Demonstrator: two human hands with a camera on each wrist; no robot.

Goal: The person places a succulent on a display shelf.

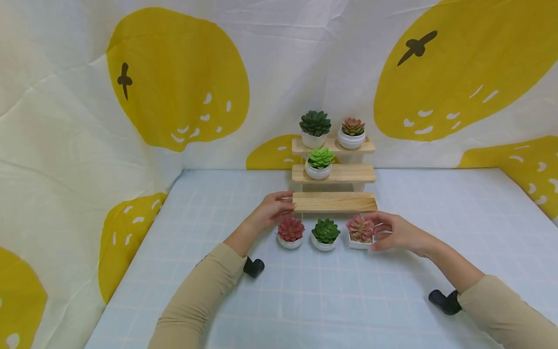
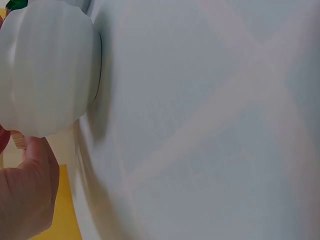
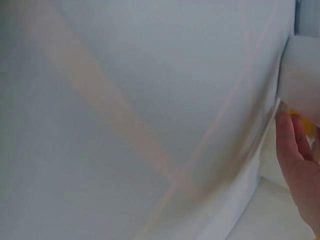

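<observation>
My left hand (image 1: 275, 209) grips the left end of the lowest wooden shelf (image 1: 334, 202) of a three-step display stand. In the left wrist view a white pot (image 2: 50, 70) partly hides that hand (image 2: 32, 185). My right hand (image 1: 398, 233) is at the right side of a pink succulent (image 1: 361, 227) in a square white pot (image 1: 361, 245), thumb at the pot's corner and fingers loosely bent behind the leaves. Left of it stand a green succulent (image 1: 326, 230) and a dark red succulent (image 1: 290, 229), both in round white pots.
On the middle shelf (image 1: 355, 173) sits a light green succulent (image 1: 321, 158). The top shelf (image 1: 369, 145) carries a dark green succulent (image 1: 315, 123) and a reddish one (image 1: 353, 127). Behind the stand hangs a lemon-print cloth (image 1: 287, 87); a pale blue checked cloth (image 1: 331, 300) covers the table.
</observation>
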